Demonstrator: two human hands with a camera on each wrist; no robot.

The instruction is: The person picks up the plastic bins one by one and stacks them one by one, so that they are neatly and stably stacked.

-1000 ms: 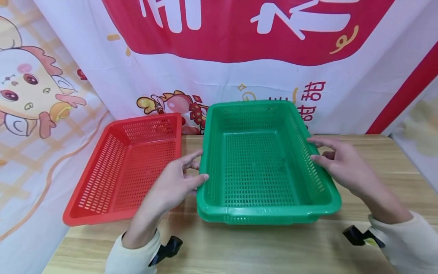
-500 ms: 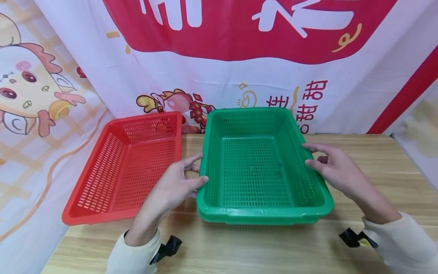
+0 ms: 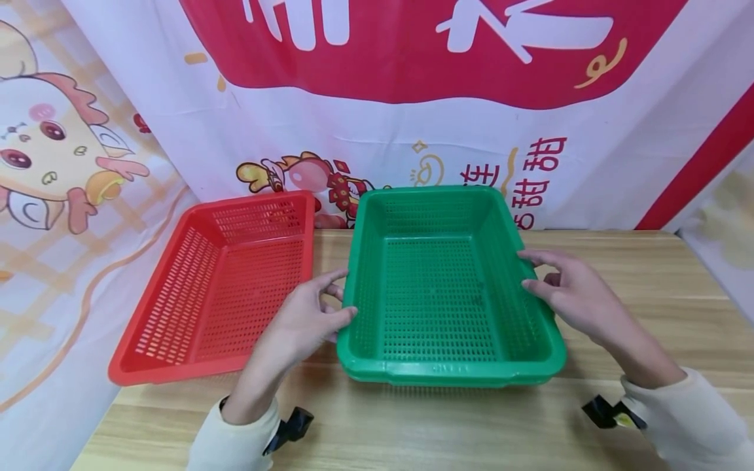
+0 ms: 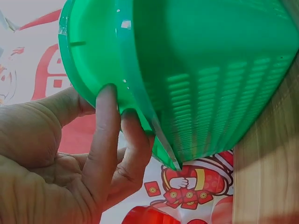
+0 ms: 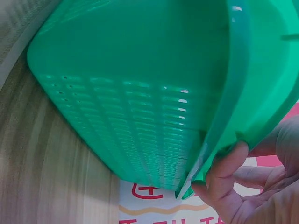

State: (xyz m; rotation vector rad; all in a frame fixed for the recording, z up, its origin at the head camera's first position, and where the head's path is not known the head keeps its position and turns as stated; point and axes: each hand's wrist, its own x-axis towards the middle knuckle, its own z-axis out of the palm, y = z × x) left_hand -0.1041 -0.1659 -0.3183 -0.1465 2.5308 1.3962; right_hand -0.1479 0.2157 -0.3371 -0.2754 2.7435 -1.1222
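Note:
A green plastic basket point(image 3: 450, 374) with a perforated floor and walls rests on the table at the middle of the head view. Two rims show one above the other in the wrist views, an upper rim point(image 4: 68, 56) and a lower rim point(image 4: 125, 42), like two nested green baskets. My left hand point(image 3: 309, 315) grips the upper rim on the left side, thumb on top and fingers under it. On the right side, my right hand point(image 3: 574, 291) grips the rim the same way. Its fingers point(image 5: 223, 175) reach under the lip.
A red perforated basket point(image 3: 167, 375) stands at the left, close to the green one. Both are on a wooden table point(image 3: 448, 435). A printed cloth point(image 3: 377, 121) hangs right behind, and another patterned cloth point(image 3: 65, 294) covers the left side.
The upper green basket has come down and slightly leftward, its far rim lower and less of the backdrop covered. My right hand has moved left and down with it. Both hands keep their grip.

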